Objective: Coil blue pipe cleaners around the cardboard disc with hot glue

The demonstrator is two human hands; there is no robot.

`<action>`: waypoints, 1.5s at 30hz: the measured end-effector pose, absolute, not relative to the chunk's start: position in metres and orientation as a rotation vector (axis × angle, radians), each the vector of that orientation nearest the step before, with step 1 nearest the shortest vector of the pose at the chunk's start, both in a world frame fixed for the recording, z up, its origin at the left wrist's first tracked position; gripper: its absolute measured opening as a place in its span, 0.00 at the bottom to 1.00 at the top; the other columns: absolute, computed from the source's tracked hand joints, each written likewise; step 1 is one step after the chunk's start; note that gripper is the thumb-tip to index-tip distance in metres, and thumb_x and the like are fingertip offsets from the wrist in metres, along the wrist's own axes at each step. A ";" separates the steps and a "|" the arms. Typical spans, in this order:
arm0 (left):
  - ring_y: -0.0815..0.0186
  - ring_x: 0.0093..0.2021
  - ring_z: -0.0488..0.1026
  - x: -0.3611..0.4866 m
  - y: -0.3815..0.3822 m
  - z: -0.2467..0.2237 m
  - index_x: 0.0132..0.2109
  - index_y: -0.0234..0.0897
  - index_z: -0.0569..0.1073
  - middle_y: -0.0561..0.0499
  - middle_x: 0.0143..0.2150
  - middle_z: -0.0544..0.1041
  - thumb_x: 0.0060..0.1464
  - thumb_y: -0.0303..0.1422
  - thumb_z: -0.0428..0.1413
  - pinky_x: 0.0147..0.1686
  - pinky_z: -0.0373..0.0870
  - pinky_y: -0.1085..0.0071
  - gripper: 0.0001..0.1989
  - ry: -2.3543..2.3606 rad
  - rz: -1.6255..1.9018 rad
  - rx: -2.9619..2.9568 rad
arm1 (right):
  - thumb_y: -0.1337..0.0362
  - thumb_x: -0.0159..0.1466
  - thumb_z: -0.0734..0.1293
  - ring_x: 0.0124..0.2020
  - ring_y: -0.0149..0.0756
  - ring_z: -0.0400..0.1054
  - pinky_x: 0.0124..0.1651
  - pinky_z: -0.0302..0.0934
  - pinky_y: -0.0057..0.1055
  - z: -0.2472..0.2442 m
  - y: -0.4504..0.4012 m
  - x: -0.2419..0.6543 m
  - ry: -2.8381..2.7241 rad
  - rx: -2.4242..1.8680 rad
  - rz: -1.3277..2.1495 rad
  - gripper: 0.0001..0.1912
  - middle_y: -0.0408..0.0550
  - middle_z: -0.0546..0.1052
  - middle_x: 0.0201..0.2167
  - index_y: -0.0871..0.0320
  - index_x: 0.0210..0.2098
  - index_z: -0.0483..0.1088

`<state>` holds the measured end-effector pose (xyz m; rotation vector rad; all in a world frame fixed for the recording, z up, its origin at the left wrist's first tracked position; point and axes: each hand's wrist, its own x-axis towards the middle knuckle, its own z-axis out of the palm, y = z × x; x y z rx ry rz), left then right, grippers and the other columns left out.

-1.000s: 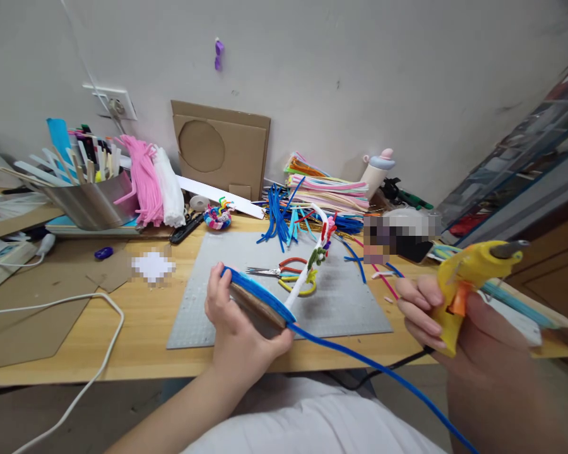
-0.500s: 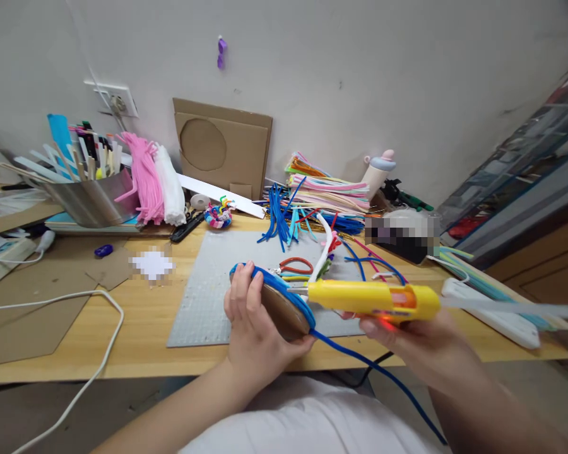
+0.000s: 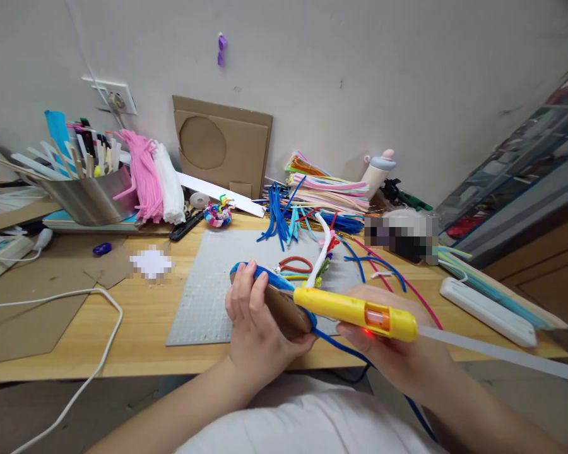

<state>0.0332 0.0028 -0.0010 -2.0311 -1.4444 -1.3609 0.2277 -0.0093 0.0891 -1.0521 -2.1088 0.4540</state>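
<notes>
My left hand (image 3: 258, 321) is closed around a round cardboard piece (image 3: 286, 310), tilted above the front of the grey cutting mat (image 3: 201, 302). Blue pipe cleaner (image 3: 284, 280) runs along the piece's rim, and a loose length of it trails down to the right. In my right hand (image 3: 397, 353) is a yellow hot glue gun (image 3: 336, 306) with a red light lit and a long glue stick (image 3: 497, 353) out of its back. The gun's front end is at the cardboard's upper right; its nozzle tip is hidden.
Red-handled pliers (image 3: 297, 265) and a white pipe cleaner stem (image 3: 322, 252) lie on the mat. Behind are blue pipe cleaners (image 3: 278, 217), a cardboard sheet (image 3: 246, 145) and a metal container of sticks (image 3: 92, 198). A white power strip (image 3: 487, 312) lies right; a white cable (image 3: 108, 334) crosses the left.
The glue gun has shifted left and its back end has dipped, bringing its front over the cardboard piece. My left hand and the piece have hardly moved.
</notes>
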 end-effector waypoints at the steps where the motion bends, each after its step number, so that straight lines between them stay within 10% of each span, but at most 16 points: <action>1: 0.38 0.69 0.53 0.033 0.003 -0.001 0.67 0.25 0.47 0.24 0.65 0.56 0.43 0.53 0.63 0.63 0.55 0.45 0.55 -1.446 -1.357 -2.033 | 0.60 0.67 0.65 0.26 0.33 0.67 0.27 0.59 0.29 0.089 -0.010 0.228 -2.109 -1.050 0.456 0.09 0.43 0.73 0.26 0.55 0.31 0.69; 45: 0.39 0.70 0.51 0.023 0.014 0.001 0.68 0.27 0.46 0.24 0.67 0.54 0.36 0.52 0.67 0.65 0.50 0.44 0.61 -1.586 -1.469 -2.044 | 0.60 0.67 0.64 0.22 0.30 0.63 0.25 0.55 0.28 0.067 -0.013 0.247 -2.121 -1.170 0.370 0.15 0.40 0.67 0.22 0.55 0.25 0.63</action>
